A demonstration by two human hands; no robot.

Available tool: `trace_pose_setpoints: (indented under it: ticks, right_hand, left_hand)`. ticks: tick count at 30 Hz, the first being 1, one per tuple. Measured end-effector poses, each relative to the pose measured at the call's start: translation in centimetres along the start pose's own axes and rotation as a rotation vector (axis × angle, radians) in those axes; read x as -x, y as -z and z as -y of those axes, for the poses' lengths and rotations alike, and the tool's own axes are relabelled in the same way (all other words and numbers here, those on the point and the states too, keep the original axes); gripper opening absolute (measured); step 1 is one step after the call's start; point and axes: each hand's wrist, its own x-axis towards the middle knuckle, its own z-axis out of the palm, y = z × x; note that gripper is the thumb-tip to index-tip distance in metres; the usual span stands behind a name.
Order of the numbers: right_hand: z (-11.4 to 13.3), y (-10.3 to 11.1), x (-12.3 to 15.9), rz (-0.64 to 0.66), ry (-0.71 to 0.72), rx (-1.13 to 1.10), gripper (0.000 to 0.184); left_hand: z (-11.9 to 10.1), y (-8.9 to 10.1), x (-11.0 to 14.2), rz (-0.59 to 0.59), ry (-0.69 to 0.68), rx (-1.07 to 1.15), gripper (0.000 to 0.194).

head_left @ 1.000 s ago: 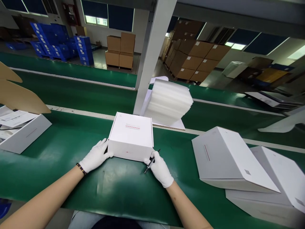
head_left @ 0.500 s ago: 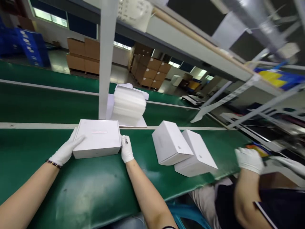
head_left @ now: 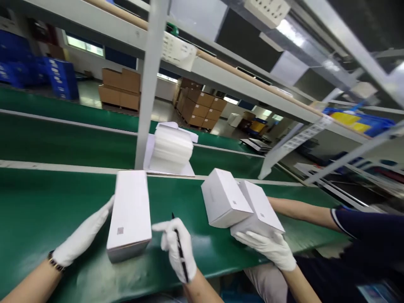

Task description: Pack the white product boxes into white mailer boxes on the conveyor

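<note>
— Three white boxes sit on our green belt (head_left: 47, 210). Which one do we have?

— We have the box (head_left: 130, 214) nearest us, just left of centre. Half a second ago it lay flat with its broad lid up; now it stands turned on the belt, long and narrow, with a small square mark facing us. So we judge that we are swinging it round to bring another face to hand.

— And our hands?

— Our left hand (head_left: 82, 236), gloved, lies flat with fingers together against the box's left side. Our right hand (head_left: 174, 248) has come off the box and hovers just beside it, forefinger stretched toward it, with the other fingers curled around a black pen (head_left: 179, 249).

— What else changed?

— A co-worker's gloved hand (head_left: 267, 248) now rests under the near edge of the two boxes (head_left: 240, 204) on the right, which lean on each other; half a second ago that hand was well off to the side. A second bare forearm reaches in behind them.

— Anything inside the boxes?

— All three are closed, so we cannot tell what they hold. Beyond the belt's far rail, a foam stack (head_left: 172, 149) sits beside the grey post (head_left: 148, 97). Brown cartons (head_left: 120, 86) and blue crates (head_left: 59, 78) stand on the floor far back; whatever they hold is out of sight too.
</note>
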Motion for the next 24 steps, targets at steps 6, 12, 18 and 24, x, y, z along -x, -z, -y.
trace_pose_setpoints:
  ticks: [6,12,18,24]
  right_hand:
    - [4.7,4.0,-3.7,0.011,0.194,0.021,0.051]
    - [4.4,2.2,-13.3,0.208,-0.057,0.300,0.056]
    - [1.7,-0.8,-16.3,0.231,-0.154,0.378,0.050]
    - [1.4,-0.6,-16.0,0.236,-0.131,0.467,0.049]
  left_hand:
    - [-1.4,0.7,2.0,0.427,-0.075,0.530,0.102]
    - [-2.8,-0.4,2.9,0.317,-0.087,0.308,0.076]
    - [-4.3,-1.1,2.8,0.291,-0.046,0.326,0.081]
    - [-4.0,-1.2,2.5,0.339,-0.048,0.369,0.087]
